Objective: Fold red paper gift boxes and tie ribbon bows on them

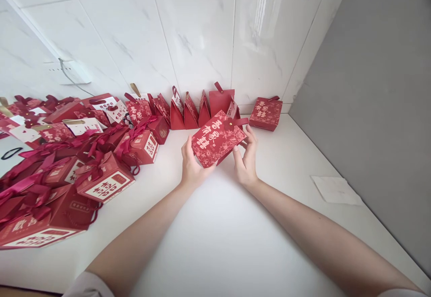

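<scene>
Both my hands hold a small red gift box with gold characters and a floral print, tilted above the white table. My left hand grips its lower left corner with fingers curled under it. My right hand holds its right side, with the fingers behind it and the thumb at the front edge. A red strap tab with a gold stud sticks out at the box's top right.
Several red gift boxes with ribbons are piled at the left. A row of red boxes lines the tiled wall, with one alone at the right. A white paper sheet lies near a grey wall.
</scene>
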A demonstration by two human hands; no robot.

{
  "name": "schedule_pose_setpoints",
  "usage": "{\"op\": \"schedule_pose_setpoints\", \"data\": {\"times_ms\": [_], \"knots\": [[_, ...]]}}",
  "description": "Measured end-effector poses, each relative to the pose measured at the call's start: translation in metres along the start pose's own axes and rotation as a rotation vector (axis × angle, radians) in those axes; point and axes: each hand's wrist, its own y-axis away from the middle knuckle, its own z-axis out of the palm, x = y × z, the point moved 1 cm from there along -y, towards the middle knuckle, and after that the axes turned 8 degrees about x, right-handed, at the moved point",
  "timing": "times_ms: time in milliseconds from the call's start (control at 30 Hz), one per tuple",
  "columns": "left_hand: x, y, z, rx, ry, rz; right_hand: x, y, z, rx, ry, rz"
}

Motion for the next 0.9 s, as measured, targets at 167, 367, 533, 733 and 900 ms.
{"op": "schedule_pose_setpoints", "data": {"times_ms": [167,367,533,733,900], "knots": [[0.014,0.000,-0.003,-0.030,-0.036,0.070,0.008,-0.002,-0.003,0.039,-0.056,-0.003],[0.017,-0.001,-0.004,0.005,-0.135,0.072,0.021,-0.008,-0.006,0.075,-0.214,0.129],[0.013,-0.007,-0.008,-0.024,-0.189,0.212,0.021,-0.015,-0.006,0.118,-0.160,0.209],[0.007,-0.011,-0.011,-0.019,-0.216,0.302,0.023,-0.021,-0.007,0.164,-0.159,0.214],[0.008,-0.011,-0.010,-0.029,-0.199,0.256,0.027,-0.018,-0.004,0.176,-0.126,0.220]]}}
